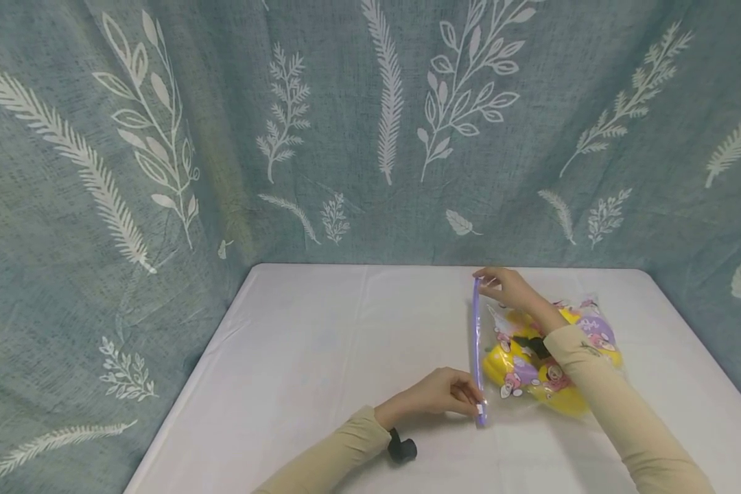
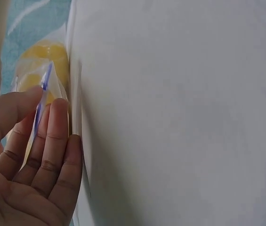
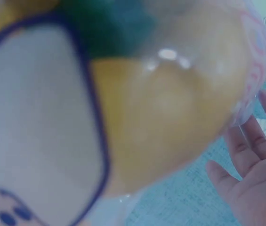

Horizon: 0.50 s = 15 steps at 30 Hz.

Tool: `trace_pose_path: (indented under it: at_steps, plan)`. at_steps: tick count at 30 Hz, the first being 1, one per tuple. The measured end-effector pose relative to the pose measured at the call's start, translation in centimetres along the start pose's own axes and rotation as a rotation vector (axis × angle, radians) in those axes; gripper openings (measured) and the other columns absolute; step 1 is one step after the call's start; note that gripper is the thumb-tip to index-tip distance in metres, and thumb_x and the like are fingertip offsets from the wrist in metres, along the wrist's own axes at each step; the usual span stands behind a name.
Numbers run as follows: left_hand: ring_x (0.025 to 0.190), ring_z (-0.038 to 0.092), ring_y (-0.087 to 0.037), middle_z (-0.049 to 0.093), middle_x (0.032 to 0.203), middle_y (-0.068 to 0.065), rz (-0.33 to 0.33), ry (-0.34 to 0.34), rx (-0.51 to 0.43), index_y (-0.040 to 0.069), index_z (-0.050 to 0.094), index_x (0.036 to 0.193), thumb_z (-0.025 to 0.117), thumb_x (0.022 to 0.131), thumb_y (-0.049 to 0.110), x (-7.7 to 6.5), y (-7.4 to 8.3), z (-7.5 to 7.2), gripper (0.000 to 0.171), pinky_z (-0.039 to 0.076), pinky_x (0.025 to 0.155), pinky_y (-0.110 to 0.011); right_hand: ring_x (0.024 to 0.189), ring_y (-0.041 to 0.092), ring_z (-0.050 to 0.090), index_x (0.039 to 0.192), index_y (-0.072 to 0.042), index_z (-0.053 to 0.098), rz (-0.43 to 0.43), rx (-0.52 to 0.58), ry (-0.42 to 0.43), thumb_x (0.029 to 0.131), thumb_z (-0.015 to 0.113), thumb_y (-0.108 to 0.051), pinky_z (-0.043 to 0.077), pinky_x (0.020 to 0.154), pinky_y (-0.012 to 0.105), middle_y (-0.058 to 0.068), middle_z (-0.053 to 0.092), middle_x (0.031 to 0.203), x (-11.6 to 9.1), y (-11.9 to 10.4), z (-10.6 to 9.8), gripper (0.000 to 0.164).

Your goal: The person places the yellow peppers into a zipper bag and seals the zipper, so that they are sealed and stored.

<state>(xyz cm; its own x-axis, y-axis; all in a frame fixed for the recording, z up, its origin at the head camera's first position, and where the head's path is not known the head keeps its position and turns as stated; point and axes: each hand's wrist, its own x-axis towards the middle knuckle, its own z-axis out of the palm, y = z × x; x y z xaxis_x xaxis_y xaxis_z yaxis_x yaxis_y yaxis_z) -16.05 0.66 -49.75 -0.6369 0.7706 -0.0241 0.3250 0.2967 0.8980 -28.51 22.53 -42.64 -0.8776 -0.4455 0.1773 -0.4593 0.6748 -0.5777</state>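
Note:
A clear zip-top bag [image 1: 511, 370] with cartoon prints lies on the right half of the table, bulging with rounded yellow contents whose kind I cannot tell. Its purple zip strip [image 1: 476, 329] runs from the far edge toward me. At the strip's near end, where a small white slider shows, my left hand [image 1: 441, 392] pinches the bag. The left wrist view has the thumb and fingers of that hand [image 2: 34, 165] about the purple strip. Across the bag reaches my right arm, and my right hand [image 1: 508, 285] pinches the far end of the strip.
The white-covered table [image 1: 321, 329] extends to the left of the bag. Behind it hangs a blue-green curtain [image 1: 346, 137] with white leaf patterns. A small black object [image 1: 403, 449] shows beneath my left wrist.

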Motion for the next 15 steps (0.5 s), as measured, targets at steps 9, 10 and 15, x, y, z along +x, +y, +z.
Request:
trace_pose_path:
  at_steps: [9, 10, 15]
  plan:
    - [0.074, 0.060, 0.000, 0.068, 0.092, -0.008, -0.006, 0.048, 0.060, 0.004, 0.066, 0.096, 0.071, 0.079, 0.005, -0.4, -0.9, -1.4, 0.017, 0.051, 0.071, -0.013, 0.112, 0.043, 0.050, 0.125, 0.003, 0.052, -0.010, -0.049, 0.004, 0.092, 0.057, -0.013, 0.047, 0.089, 0.054, 0.025, 0.054, 0.124, -0.6, -0.6, -0.1, 0.037]
    - [0.074, 0.060, 0.000, 0.068, 0.092, -0.008, -0.007, 0.058, 0.060, 0.004, 0.066, 0.096, 0.071, 0.079, 0.006, -0.5, -0.9, -1.6, 0.018, 0.051, 0.072, -0.013, 0.113, 0.043, 0.049, 0.126, 0.002, 0.052, -0.008, -0.054, 0.006, 0.092, 0.057, -0.013, 0.047, 0.089, 0.054, 0.025, 0.053, 0.125, -0.7, -0.7, -0.1, 0.038]
    - [0.078, 0.063, -0.005, 0.067, 0.092, -0.008, 0.008, 0.116, 0.053, 0.004, 0.065, 0.097, 0.071, 0.080, 0.008, -1.1, -0.9, -3.3, 0.018, 0.052, 0.076, -0.015, 0.116, 0.042, 0.047, 0.130, -0.001, 0.048, 0.014, -0.104, 0.020, 0.093, 0.056, -0.018, 0.043, 0.094, 0.055, 0.023, 0.049, 0.131, -1.0, -1.2, -0.1, 0.042]
